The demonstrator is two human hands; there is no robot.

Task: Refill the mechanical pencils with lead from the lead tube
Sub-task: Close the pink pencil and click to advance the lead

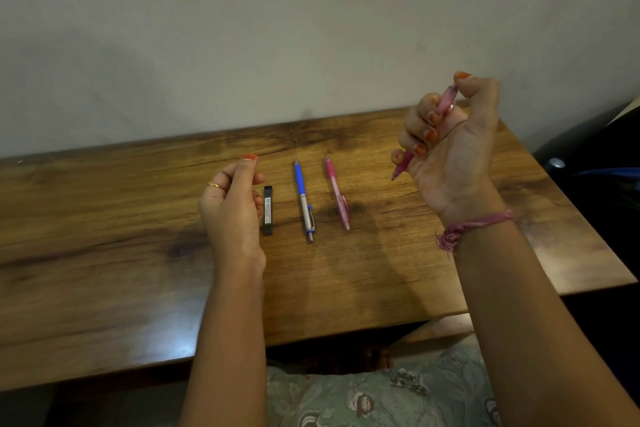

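Wooden desk (138, 218) carries the black lead tube (267, 210), a blue pencil (304, 199) and a pink pencil (337, 192) side by side, all apparently untouched. The right hand (450, 139) is raised, its fingers (420, 125) curled round a second pink pencil (424, 133), thumb on its cap. The left hand (232, 208) hovers loosely curled and empty beside the tube, so refilling seems barely begun.

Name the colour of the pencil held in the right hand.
Pink pencil, gripped by the right hand; head view.
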